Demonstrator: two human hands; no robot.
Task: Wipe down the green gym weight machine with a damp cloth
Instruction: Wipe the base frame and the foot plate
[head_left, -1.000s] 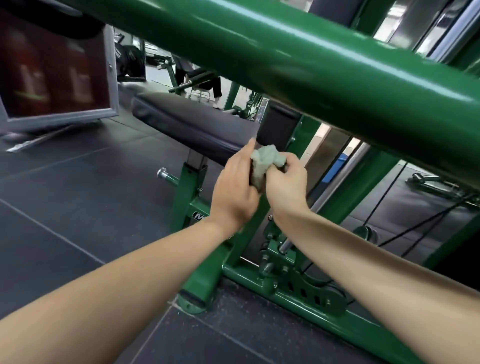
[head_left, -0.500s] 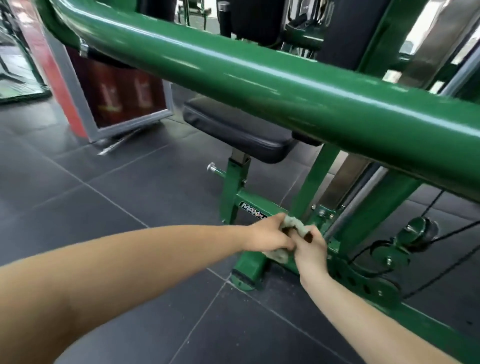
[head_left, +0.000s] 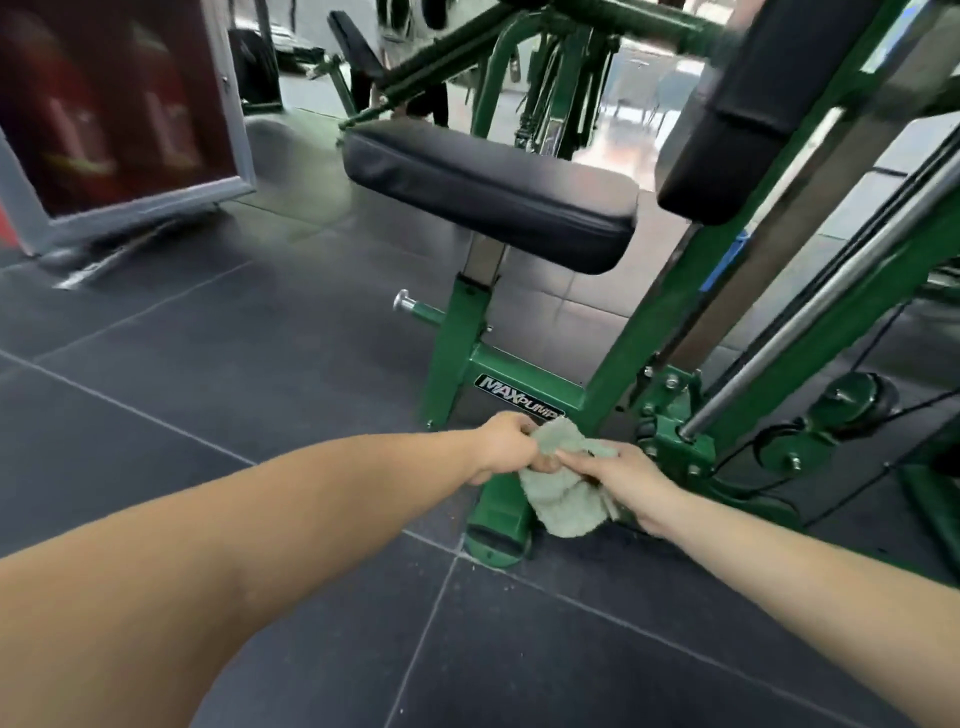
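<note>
Both hands meet low at the foot of the green machine (head_left: 639, 332), sharing one pale green cloth (head_left: 563, 499). The left hand (head_left: 506, 447) curls its fingers round the cloth's upper edge, just below the black "MAXPUMP" label (head_left: 519, 399) on the frame's crossbar. The right hand (head_left: 626, 480) pinches the cloth from the other side, thumb on top, so the two hands touch through the fabric. The rest of the cloth hangs down in a bunched fold over the frame's base foot (head_left: 498, 525), which rests on the dark tiled floor (head_left: 208, 374). Above the hands sits the black padded seat (head_left: 488, 192) on its green post, with a chrome pin (head_left: 402, 300) sticking out to the left. A black back pad (head_left: 743, 104) rises at upper right beside a slanting chrome rod (head_left: 831, 291). A grey-framed red cabinet (head_left: 114, 104) stands on the floor at far left.
</note>
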